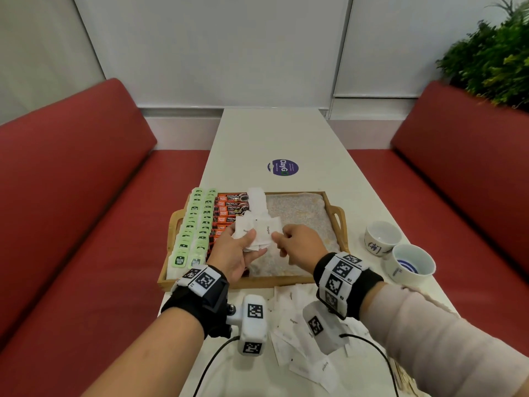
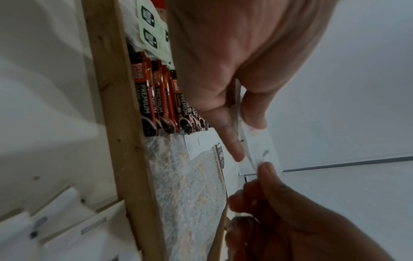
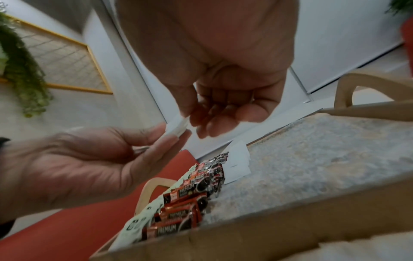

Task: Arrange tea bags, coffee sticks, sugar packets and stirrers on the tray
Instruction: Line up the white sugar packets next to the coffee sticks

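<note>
My left hand grips fanned sugar packets; right hand pinches one at 3 o'clock; a loose grip could spill them.

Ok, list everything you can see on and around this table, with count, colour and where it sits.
tray: one, wooden, mid-table.
tea bags: two rows, green, tray's left end.
coffee sticks: one row, red-black, beside the tea.
sugar packets on tray: a few, white, next to the coffee.
held sugar packets: several, white, above the tray.
loose sugar packets: many, white, tabletop near the person.
cups: two, white-blue, right of tray.
sticker: one, purple, beyond tray.
benches: two, red, either side.
plant: one, green, far right.
left hand: holds the stack.
right hand: pinches one packet.
</note>
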